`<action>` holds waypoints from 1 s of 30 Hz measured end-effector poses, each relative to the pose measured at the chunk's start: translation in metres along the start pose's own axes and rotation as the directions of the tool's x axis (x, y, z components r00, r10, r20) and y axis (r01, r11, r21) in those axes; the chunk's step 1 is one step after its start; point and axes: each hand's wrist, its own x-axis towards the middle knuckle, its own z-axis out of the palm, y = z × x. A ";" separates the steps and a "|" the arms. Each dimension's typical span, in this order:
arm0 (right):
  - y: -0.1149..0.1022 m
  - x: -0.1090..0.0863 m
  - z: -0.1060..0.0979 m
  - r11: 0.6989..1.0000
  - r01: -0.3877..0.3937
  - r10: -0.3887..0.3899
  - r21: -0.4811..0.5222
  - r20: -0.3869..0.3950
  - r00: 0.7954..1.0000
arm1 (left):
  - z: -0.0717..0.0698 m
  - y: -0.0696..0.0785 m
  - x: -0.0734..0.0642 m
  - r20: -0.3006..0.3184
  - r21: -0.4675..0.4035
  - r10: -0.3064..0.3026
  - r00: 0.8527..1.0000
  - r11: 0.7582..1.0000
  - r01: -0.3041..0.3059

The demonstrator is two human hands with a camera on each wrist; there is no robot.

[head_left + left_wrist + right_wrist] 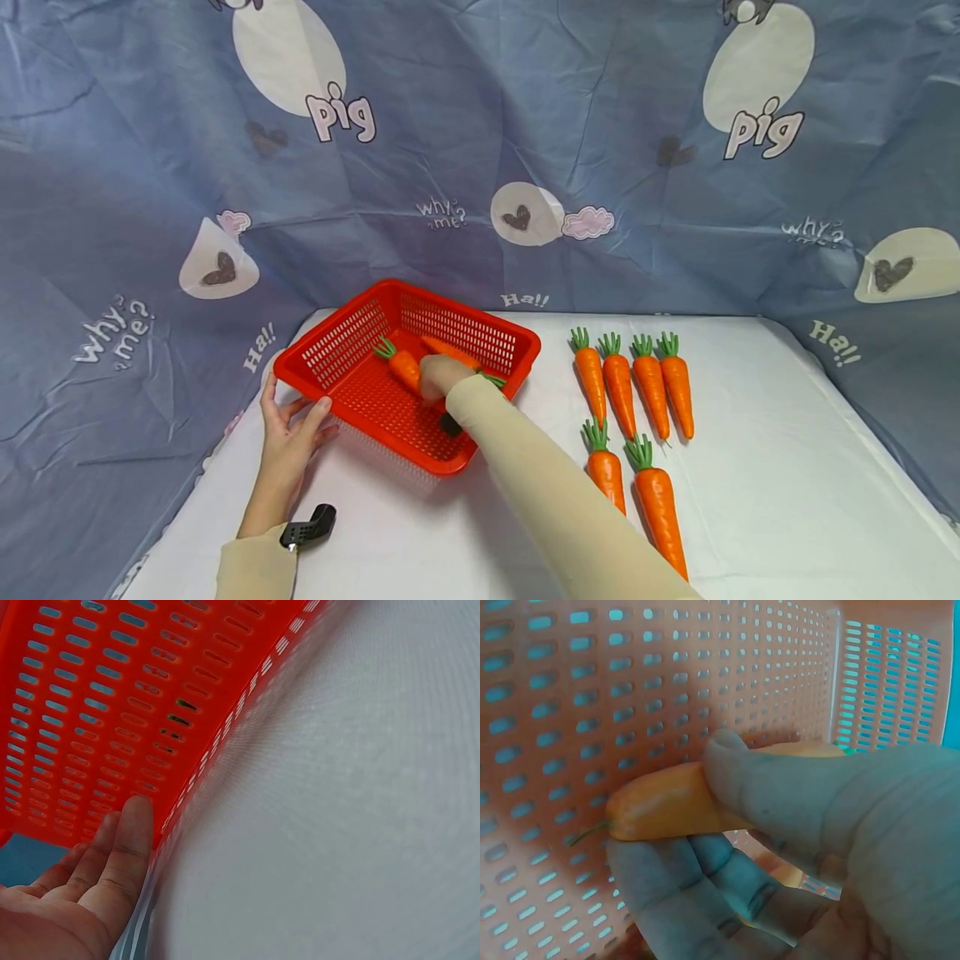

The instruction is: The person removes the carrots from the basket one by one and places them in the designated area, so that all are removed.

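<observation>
A red perforated plastic basket [360,408] stands on the white cloth. My left hand [288,433] grips its near left corner, thumb at the rim; in the left wrist view its fingers [127,847] lie straight against the outside of the basket. Reaching inside, my right hand [442,377] holds an orange carrot [675,802] between thumb and fingers, its thin root end showing in the right wrist view. Carrots in the basket include one with its green top to the far left [403,367] and one behind the hand [453,350]; my hand partly hides them.
To the right of the basket, several carrots lie side by side in a row [648,387]. Two more carrots [660,512] lie nearer, one partly behind my right sleeve [555,492]. A blue printed cloth [450,150] hangs behind and beside the white surface [780,467].
</observation>
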 end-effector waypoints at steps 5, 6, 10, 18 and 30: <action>-0.006 -0.063 -0.028 0.999 0.028 -0.028 0.020 0.006 1.000 | 0.000 0.000 0.000 -0.002 0.000 -0.007 1.000 1.000 0.007; -0.007 -0.075 -0.033 0.999 0.038 -0.038 0.029 0.011 0.999 | -0.001 0.000 -0.001 0.000 0.002 -0.006 1.000 1.000 0.006; -0.009 -0.098 -0.043 0.998 0.050 -0.051 0.034 0.012 0.999 | -0.002 0.000 -0.002 0.003 0.006 0.001 1.000 1.000 -0.001; -0.002 -0.097 -0.045 0.995 0.098 -0.098 -0.001 0.005 0.995 | -0.001 -0.001 -0.001 0.003 0.008 0.006 1.000 1.000 -0.006; 0.006 -0.098 -0.056 0.984 0.125 -0.128 0.129 0.014 0.992 | -0.001 -0.001 0.001 0.006 0.007 0.010 1.000 1.000 -0.010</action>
